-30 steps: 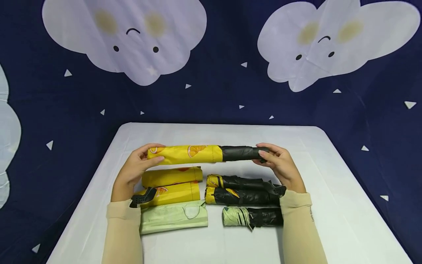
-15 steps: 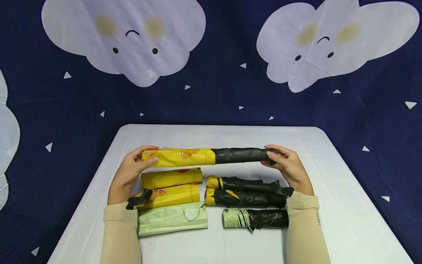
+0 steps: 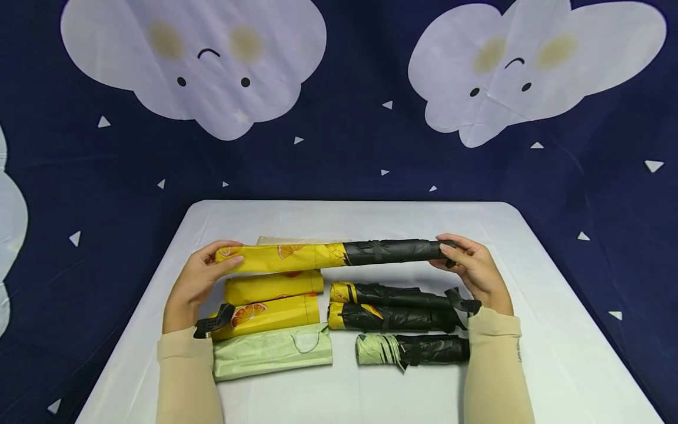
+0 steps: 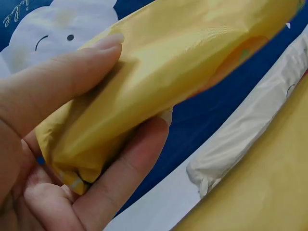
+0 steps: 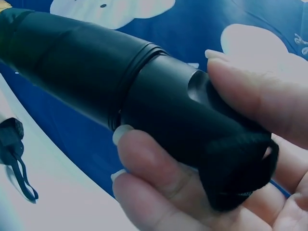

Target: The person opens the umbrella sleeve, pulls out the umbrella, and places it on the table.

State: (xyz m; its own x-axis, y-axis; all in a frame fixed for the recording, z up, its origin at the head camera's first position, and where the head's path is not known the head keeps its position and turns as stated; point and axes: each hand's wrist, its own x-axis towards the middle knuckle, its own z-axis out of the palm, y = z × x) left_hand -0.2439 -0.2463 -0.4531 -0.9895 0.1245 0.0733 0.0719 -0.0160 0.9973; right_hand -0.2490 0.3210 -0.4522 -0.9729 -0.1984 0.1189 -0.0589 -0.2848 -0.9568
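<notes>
My left hand (image 3: 198,274) pinches the closed end of a yellow umbrella sleeve (image 3: 281,258) printed with orange slices. Thumb and fingers press the cloth from both sides in the left wrist view. At the other end my right hand (image 3: 479,274) grips the black handle of a folded umbrella (image 3: 394,251), whose wrist strap (image 5: 240,168) hangs by the palm. The umbrella's yellow tip end still sits inside the sleeve's mouth, with crumpled yellow fabric showing there. Both are held level above the table, in one line.
Two more yellow sleeves (image 3: 275,287) and a pale green sleeve (image 3: 272,352) lie on the left of the white table (image 3: 344,394). To the right lie two yellow-and-black folded umbrellas (image 3: 392,317) and a green-and-black one (image 3: 413,350). A pale wrapped thing (image 4: 245,115) lies behind.
My hands have moved apart, the left leftward with the sleeve, the right rightward with the umbrella. More of the black umbrella shows, then its yellow fabric at the sleeve's mouth.
</notes>
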